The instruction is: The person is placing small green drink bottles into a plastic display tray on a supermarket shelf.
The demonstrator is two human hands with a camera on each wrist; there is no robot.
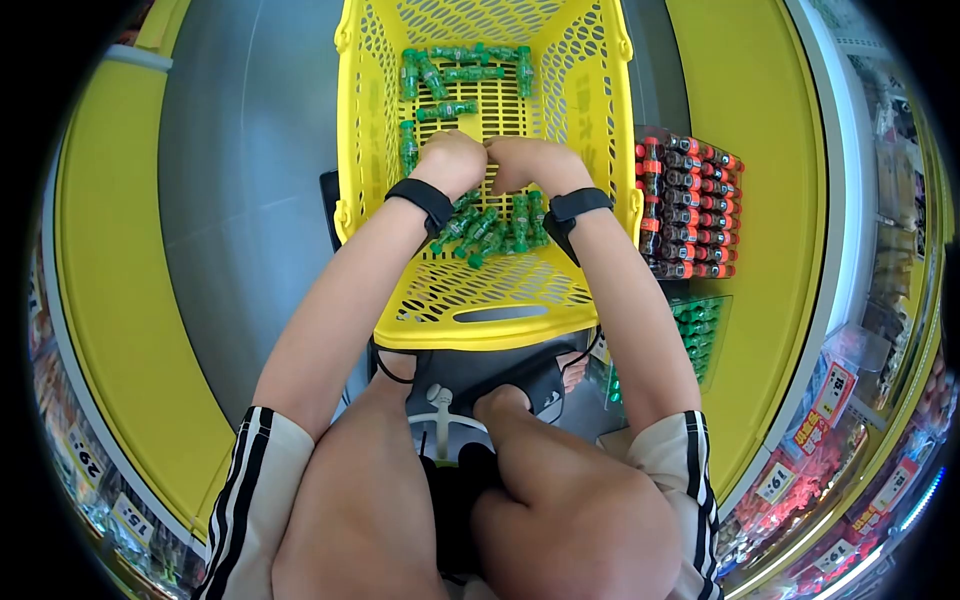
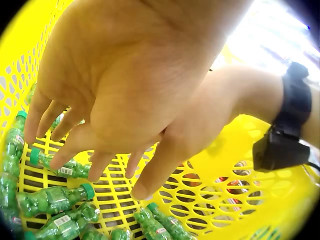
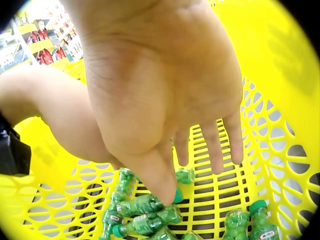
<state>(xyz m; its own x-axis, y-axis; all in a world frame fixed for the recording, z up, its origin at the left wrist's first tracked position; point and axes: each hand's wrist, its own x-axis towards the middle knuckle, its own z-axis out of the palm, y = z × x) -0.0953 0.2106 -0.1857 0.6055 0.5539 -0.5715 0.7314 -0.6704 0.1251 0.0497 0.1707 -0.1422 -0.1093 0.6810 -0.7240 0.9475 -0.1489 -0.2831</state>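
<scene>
My left hand (image 1: 455, 160) and right hand (image 1: 530, 163) are close together, overlapping in the wrist views, inside a yellow shopping basket (image 1: 365, 230). Loosely bent fingers hang down from the left hand (image 2: 115, 90), its thumb over a small green bottle (image 2: 72, 169) lying on the slatted floor. The right hand (image 3: 170, 95) points its nearly straight fingers downward, with nothing seen between them. Its thumb overlaps the green cap of another bottle (image 3: 140, 205). Several more green-capped bottles lie towards the basket's far end (image 1: 475, 73) and near end (image 1: 485, 230).
Stacked dark bottles with red caps (image 1: 700, 205) stand right of the basket, and a clear box of green bottles (image 1: 697, 330) sits nearer. Yellow shelf ledges (image 1: 120, 250) line both sides. Packaged goods with price tags (image 1: 820, 410) fill the right-hand shelves.
</scene>
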